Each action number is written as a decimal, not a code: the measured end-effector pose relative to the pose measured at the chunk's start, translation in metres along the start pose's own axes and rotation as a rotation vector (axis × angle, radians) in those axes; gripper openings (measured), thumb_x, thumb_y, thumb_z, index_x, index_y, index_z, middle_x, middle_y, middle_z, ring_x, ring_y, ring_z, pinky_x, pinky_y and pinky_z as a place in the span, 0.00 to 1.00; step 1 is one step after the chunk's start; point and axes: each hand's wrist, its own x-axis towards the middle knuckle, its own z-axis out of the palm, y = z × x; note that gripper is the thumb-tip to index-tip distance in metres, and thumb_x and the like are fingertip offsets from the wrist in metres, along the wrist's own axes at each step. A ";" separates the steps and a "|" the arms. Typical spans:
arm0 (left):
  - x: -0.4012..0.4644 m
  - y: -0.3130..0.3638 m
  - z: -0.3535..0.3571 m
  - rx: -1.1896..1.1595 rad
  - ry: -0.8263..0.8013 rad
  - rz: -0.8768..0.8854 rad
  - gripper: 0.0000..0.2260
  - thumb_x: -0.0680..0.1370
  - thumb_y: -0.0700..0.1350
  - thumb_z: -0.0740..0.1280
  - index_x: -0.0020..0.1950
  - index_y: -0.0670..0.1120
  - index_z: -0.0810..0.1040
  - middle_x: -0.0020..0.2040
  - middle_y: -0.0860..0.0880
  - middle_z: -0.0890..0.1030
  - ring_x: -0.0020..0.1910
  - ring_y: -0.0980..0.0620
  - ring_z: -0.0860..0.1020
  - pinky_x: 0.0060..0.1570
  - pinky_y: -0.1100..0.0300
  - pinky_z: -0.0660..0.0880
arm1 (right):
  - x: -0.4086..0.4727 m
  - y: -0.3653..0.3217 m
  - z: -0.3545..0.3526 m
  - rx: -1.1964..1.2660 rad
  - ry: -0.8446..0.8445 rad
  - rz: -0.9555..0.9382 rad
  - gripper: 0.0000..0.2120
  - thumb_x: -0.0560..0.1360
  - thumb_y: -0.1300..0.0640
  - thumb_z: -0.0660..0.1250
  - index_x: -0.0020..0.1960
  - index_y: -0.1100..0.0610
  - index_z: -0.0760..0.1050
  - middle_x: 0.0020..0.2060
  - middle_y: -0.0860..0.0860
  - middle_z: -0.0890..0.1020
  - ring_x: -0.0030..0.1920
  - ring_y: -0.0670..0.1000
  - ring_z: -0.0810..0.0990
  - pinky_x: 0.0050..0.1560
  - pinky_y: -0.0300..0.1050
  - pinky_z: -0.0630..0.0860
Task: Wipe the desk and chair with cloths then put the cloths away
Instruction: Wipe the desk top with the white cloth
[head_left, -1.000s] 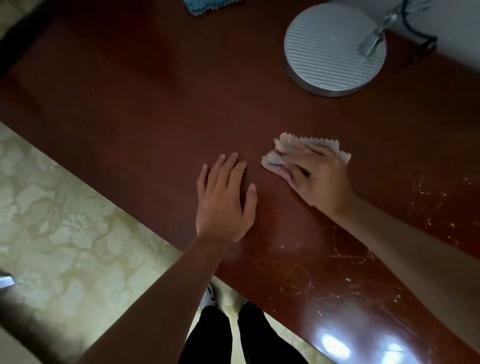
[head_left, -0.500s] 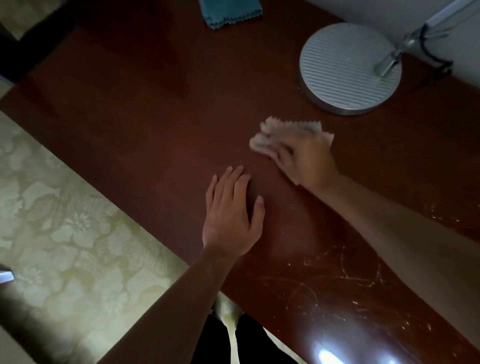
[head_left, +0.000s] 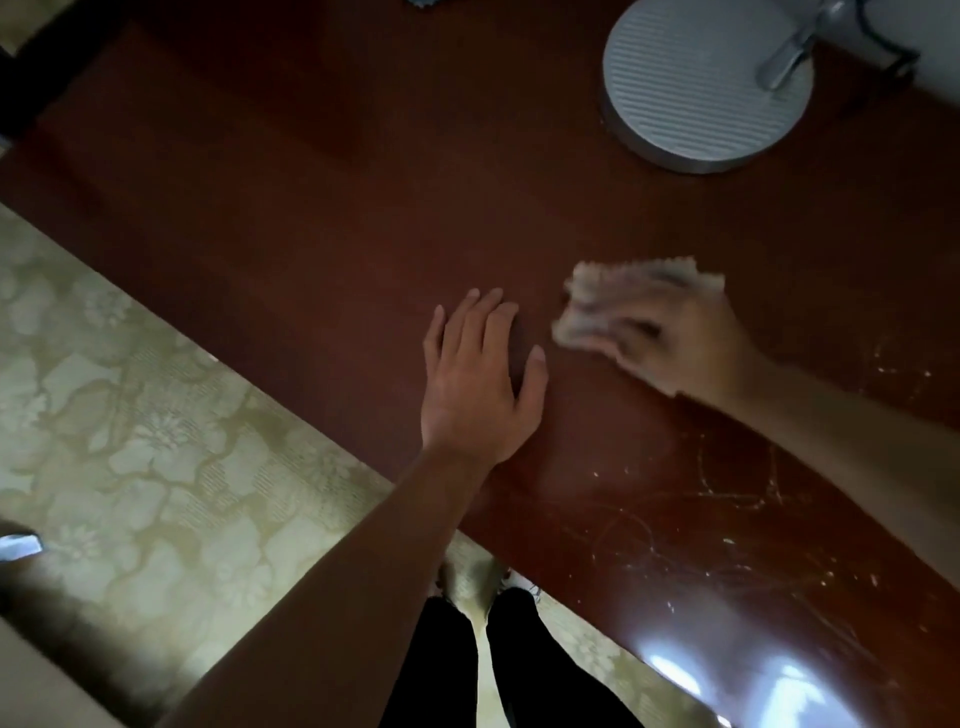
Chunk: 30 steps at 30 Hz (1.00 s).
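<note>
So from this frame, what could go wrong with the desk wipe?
1. The right hand presses the cloth on the desk not far from the round lamp base; a wide stroke might bump it.
2. Pale specks and scratch-like marks lie on the near part of the desk; strokes kept to the middle could miss them.
3. The left hand lies flat beside the cloth, so that patch may go unwiped.

Desk (head_left: 322, 218): glossy reddish-brown wood, scratched near its front edge. Cloth (head_left: 592, 306): pale fabric, zigzag-cut edge. Lamp base (head_left: 696, 88), behind the cloth: matt, finely ribbed metal disc.
</note>
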 end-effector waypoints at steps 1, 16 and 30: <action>0.000 0.000 0.000 -0.004 0.002 0.000 0.22 0.79 0.54 0.58 0.67 0.42 0.74 0.69 0.44 0.75 0.74 0.46 0.67 0.76 0.45 0.55 | 0.013 0.008 -0.003 -0.059 0.089 0.124 0.10 0.75 0.55 0.70 0.54 0.58 0.83 0.53 0.52 0.84 0.55 0.54 0.83 0.61 0.43 0.74; -0.004 -0.006 -0.010 -0.085 -0.052 0.094 0.21 0.77 0.54 0.58 0.65 0.48 0.79 0.68 0.50 0.77 0.74 0.48 0.67 0.77 0.42 0.50 | -0.044 -0.036 0.011 -0.101 0.312 0.421 0.09 0.75 0.59 0.68 0.52 0.59 0.84 0.49 0.55 0.86 0.49 0.57 0.85 0.56 0.51 0.78; -0.005 -0.009 -0.009 -0.071 -0.101 0.152 0.20 0.78 0.54 0.57 0.65 0.50 0.79 0.69 0.52 0.76 0.74 0.49 0.66 0.75 0.39 0.47 | -0.059 -0.078 0.029 -0.284 0.420 0.664 0.11 0.76 0.54 0.67 0.49 0.58 0.85 0.43 0.55 0.87 0.47 0.58 0.85 0.55 0.53 0.79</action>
